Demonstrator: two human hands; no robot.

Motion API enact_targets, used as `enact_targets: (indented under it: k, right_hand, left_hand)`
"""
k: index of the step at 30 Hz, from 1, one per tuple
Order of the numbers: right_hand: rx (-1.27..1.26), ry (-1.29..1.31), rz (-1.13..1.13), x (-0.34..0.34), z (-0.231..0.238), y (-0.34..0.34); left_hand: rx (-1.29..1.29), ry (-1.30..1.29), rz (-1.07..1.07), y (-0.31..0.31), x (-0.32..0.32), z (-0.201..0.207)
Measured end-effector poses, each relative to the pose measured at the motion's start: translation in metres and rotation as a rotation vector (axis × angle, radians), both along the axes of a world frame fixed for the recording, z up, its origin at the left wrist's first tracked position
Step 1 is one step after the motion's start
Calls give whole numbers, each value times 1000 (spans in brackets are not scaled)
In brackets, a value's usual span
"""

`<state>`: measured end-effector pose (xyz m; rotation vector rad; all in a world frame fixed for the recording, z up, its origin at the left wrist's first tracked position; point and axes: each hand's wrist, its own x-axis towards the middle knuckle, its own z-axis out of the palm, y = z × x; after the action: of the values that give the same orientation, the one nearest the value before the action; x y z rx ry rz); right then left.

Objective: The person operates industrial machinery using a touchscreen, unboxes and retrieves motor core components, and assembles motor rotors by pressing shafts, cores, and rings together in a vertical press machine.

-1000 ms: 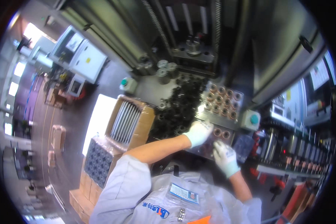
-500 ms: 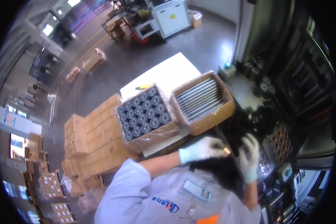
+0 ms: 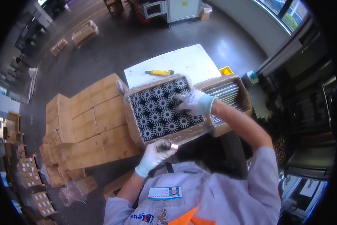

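Observation:
My left hand, in a white glove, pinches a small copper-coloured cylinder just in front of a carton lined with clear plastic. Rows of grey slotted metal cores, round and gear-like, stand in that carton. Over its right side reaches my right hand, also gloved, with its fingers curled down onto one of the cores. The glove partly hides that core. Beside this carton, a second open carton holds shiny metal rods, partly covered by my right forearm.
Both cartons rest by a white tabletop, where a yellow-handled cutter lies. Closed cardboard boxes are stacked to the left. Dark machinery stands close on the right. A yellow bin shows behind the rods.
My view and body have turned toward the cartons. My left hand has moved left, still holding the copper-coloured cylinder. My right hand has gone from beside the machine into the carton of cores.

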<state>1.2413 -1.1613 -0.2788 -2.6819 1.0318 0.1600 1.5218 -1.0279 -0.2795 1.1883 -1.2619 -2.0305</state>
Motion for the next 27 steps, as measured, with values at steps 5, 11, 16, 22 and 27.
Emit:
enact_targets:
  k: [5,11,16,22,27]
  right_hand:
    - [-16,224,212,15,18,-19]
    - [-122,101,191,8,-18,-25]
    - [-101,-95,146,4,-3,-17]
    - [-34,-483,-368,-26,68,43]
    - [-361,-655,-861,-92,62,88]
  left_hand:
    - [63,65,131,16,15,-16]
    - [-11,125,185,20,3,-35]
    - [-232,68,169,11,-12,-24]
    - [-260,-66,114,-8,-32,-20]
    - [-197,-9,-94,-26,-74,-4]
